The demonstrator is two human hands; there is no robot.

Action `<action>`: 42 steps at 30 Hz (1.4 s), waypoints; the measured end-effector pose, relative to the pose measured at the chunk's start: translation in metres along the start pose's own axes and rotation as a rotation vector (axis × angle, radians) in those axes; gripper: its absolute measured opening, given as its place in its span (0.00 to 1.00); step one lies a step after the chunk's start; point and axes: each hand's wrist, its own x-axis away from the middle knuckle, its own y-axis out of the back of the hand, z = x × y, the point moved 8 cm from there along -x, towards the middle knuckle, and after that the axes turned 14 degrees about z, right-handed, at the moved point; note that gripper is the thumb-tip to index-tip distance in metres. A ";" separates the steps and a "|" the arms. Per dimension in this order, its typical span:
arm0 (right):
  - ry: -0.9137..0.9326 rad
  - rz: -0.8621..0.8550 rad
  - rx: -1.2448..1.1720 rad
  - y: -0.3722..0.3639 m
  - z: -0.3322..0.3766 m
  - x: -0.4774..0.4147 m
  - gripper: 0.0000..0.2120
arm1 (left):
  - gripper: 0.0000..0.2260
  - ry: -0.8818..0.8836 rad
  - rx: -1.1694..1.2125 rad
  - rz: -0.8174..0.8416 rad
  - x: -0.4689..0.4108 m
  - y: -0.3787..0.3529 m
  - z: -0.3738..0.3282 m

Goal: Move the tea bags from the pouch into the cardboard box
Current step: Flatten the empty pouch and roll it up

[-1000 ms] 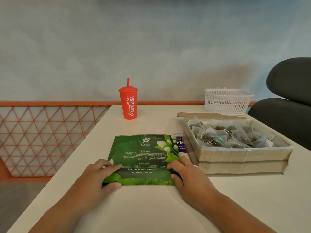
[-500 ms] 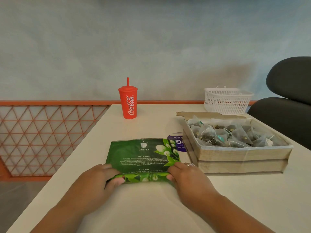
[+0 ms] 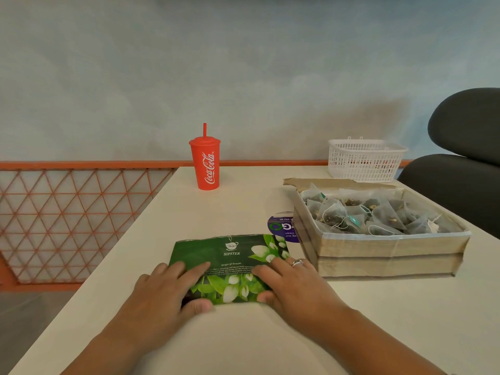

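A green tea pouch (image 3: 230,253) lies flat on the white table (image 3: 243,342) in front of me, its near end folded over onto itself. My left hand (image 3: 165,290) lies on the left of the fold, fingers straight across the flap and thumb at the crease. On the right of the fold rests my right hand (image 3: 292,285), ringed, in the same pose. The cardboard box (image 3: 384,250) stands just right of the pouch, open on top, with several mesh tea bags (image 3: 373,215) piled inside.
A red Coca-Cola cup (image 3: 206,165) with a straw stands at the table's back. A white plastic basket (image 3: 364,159) sits behind the box. A purple sticker (image 3: 281,226) lies between pouch and box. A dark chair (image 3: 460,163) is at right; an orange lattice railing (image 3: 73,220) runs along the left.
Both hands lifted the pouch's near edge and turned it over away from me. The fold has grown, and the fingers now lie flat on top of it.
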 end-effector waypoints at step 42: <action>0.142 0.084 -0.091 0.002 0.019 -0.002 0.31 | 0.28 -0.104 0.206 -0.008 0.000 0.004 -0.015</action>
